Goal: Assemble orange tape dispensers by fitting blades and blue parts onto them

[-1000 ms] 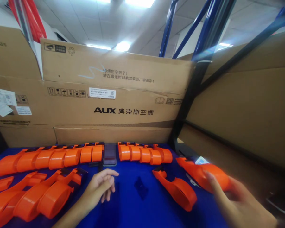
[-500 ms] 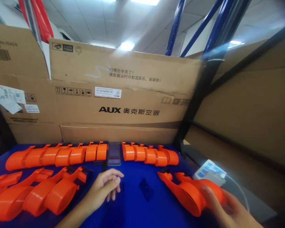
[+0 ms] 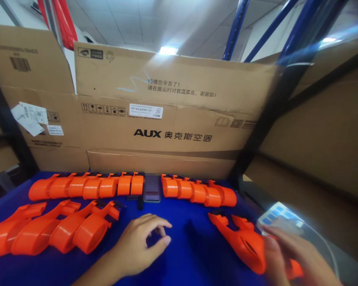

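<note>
My left hand (image 3: 147, 242) hovers over the blue table surface (image 3: 179, 258), its thumb and index finger curved apart with nothing between them. At the right, my right hand (image 3: 295, 252) pinches the end of an orange ring-shaped piece (image 3: 296, 269), mostly hidden behind the fingers. Beside it lies another orange piece (image 3: 250, 248) with a wide loop. Several orange pieces with dark ends stand in a back-left row (image 3: 92, 187), a back-right row (image 3: 198, 192) and a front-left row (image 3: 89, 232).
A phone (image 3: 152, 188) lies between the back rows. Behind the table stands a cardboard wall (image 3: 173, 119) printed AUX. A dark rack post (image 3: 256, 107) rises at the right, near a white-and-blue box (image 3: 279, 216) with a white cable (image 3: 325, 238).
The view has shifted, moving the rows rightward in the picture. My left hand's thumb and index finger have spread. My right hand's grasp has moved from around the orange piece to its end.
</note>
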Tool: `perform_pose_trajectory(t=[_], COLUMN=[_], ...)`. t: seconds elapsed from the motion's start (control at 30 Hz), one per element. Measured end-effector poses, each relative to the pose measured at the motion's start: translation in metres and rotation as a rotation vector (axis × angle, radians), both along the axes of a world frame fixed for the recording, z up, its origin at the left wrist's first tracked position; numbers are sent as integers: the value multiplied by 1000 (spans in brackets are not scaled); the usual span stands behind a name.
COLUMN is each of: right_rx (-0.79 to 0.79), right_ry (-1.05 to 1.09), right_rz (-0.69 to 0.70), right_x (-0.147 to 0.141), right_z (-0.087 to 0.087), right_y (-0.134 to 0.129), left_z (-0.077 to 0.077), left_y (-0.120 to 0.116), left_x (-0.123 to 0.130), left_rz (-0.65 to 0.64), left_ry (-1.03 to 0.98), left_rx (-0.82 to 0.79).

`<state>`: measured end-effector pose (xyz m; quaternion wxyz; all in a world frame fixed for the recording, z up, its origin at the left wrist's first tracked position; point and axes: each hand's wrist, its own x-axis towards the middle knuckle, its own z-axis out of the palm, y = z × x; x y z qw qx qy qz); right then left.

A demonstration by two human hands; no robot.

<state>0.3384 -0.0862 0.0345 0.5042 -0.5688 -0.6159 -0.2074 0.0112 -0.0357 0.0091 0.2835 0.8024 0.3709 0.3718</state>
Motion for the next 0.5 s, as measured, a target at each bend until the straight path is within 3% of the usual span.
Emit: perform_pose_trajectory(t=[0.13, 0.27, 0.4, 0.5], right_rx=[43, 25, 18, 6], right_ry=[-211, -266, -216, -182], right_rz=[319, 532, 562, 548], right_x=[-61, -88, -92, -88], right_z=[19, 20, 15, 13], right_y=[25, 46, 49, 48], left_z=[29, 45, 39, 18], left_y=[-21, -27, -29, -37], left_x=[-45, -145, -261, -322], left_rz=[76, 376, 501, 490], left_ry=[264, 488, 686, 791], left_rx=[343, 531, 541, 425])
